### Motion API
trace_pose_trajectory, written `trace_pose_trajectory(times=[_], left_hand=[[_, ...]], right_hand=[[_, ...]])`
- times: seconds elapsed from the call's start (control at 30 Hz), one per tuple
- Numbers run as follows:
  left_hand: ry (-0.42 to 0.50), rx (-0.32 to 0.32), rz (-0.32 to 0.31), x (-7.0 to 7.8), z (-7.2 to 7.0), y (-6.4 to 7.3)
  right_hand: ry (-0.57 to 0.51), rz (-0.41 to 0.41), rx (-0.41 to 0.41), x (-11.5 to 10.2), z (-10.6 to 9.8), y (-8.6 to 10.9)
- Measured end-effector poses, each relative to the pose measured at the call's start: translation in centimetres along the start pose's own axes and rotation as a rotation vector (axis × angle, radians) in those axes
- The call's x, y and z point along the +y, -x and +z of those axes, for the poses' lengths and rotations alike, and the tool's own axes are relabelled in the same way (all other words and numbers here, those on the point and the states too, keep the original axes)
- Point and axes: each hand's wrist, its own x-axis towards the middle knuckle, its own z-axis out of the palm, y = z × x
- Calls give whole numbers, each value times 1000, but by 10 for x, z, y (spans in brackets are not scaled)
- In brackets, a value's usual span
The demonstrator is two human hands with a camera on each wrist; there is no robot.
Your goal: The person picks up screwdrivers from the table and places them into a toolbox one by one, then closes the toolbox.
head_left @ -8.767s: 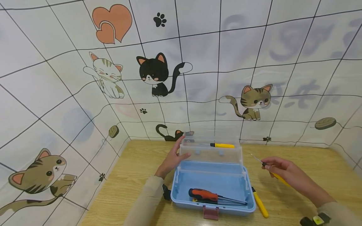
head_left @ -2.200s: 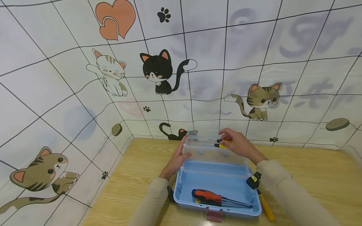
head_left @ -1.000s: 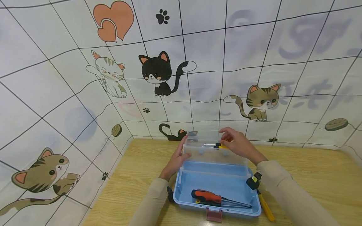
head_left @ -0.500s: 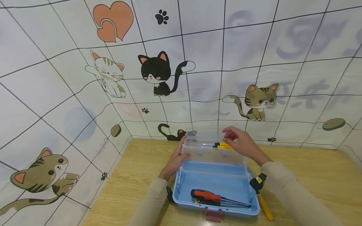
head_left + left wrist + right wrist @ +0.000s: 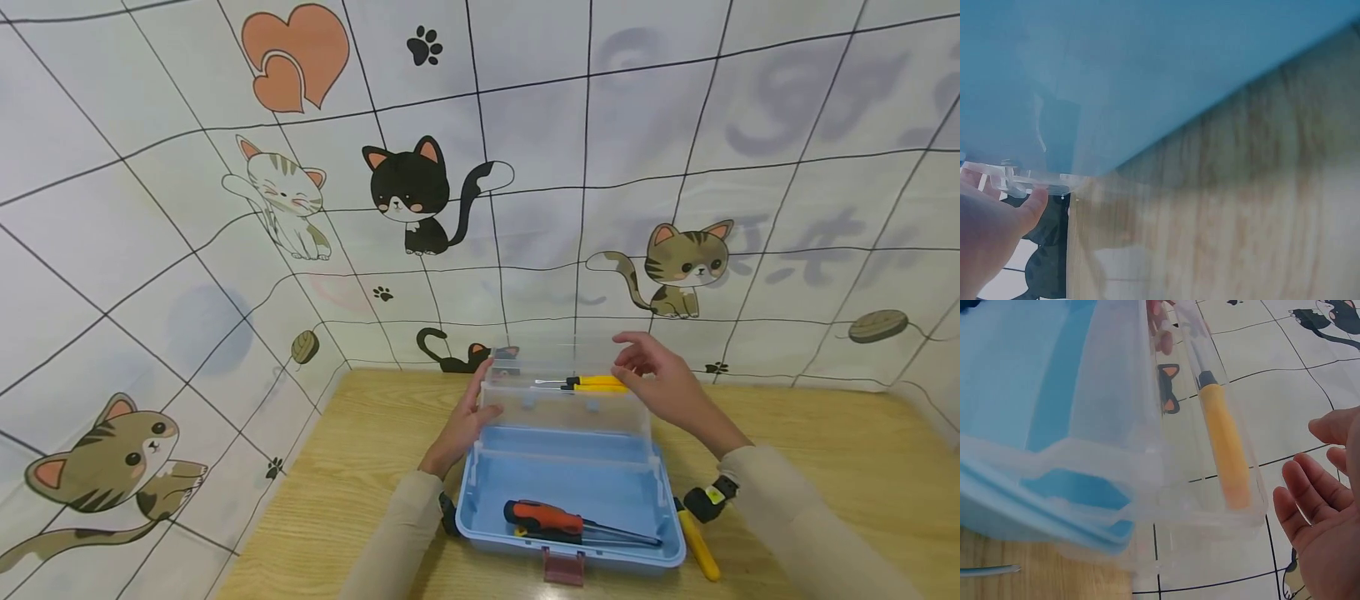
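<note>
A light-blue toolbox (image 5: 517, 479) stands on the table with its clear tray (image 5: 558, 414) raised at the back. My left hand (image 5: 459, 429) holds the tray's left side, thumb in front; in the left wrist view that hand (image 5: 991, 231) grips a clear edge. Two yellow-handled screwdrivers (image 5: 596, 381) lie side by side in the tray. Just right of their handles is my right hand (image 5: 667, 392), fingers loosely bent and holding nothing. The right wrist view shows this hand (image 5: 1319, 519) apart from the tray and a yellow handle (image 5: 1225, 444).
Inside the box lie a red-and-black screwdriver (image 5: 551, 517) and another dark-handled tool (image 5: 551, 536) partly beneath it. A yellow-handled tool (image 5: 699, 546) lies on the table (image 5: 825, 467) to the right of the box. A cat-patterned sheet (image 5: 525, 225) rises behind.
My right hand brought a yellow screwdriver from the right side into the clear tray beside the first one, let it go, and has drawn back to the right. The left hand stays on the tray.
</note>
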Motion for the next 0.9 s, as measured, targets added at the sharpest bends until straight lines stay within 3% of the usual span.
trace_pose_trajectory(times=[0.27,0.6,0.8,0.9], left_hand=[[4,-11,-4,7,1,2],[4,-30,7,28,6,10],[9,-15,6,28,7,10],[17,-6,12,20,6,7]], right_hand=[[-8,28,47,7,-13,25],[-86,78,-8,24,-16,71],[-112,124,-47,32,-19,93],[-102,127,-53,35,-19,101]])
